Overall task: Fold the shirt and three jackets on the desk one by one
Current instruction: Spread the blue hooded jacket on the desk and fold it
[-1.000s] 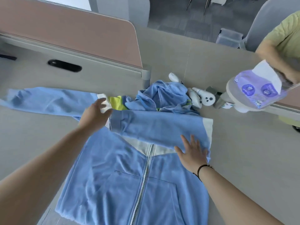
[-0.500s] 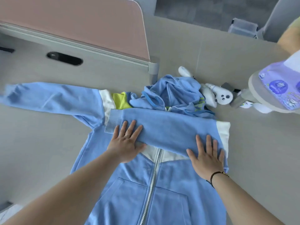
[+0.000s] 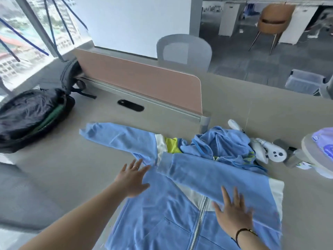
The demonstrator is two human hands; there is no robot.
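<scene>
Left hand (image 3: 132,178) flat, fingers spread, on light blue zip-front fabric jacket (image 3: 162,213) near its armpit, right hand (image 3: 232,212) flat, fingers straight, pressing folded sleeve (image 3: 207,173), hands apart, jacket front-up on beige desk (image 3: 72,168), hood away from person, unfolded sleeve (image 3: 119,138) extending left.

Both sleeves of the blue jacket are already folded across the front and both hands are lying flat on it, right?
Not quite. Only one sleeve is folded across the blue jacket; the other sleeve lies stretched out on the desk. The head view shows this. The left hand and right hand do lie flat on it.
</scene>
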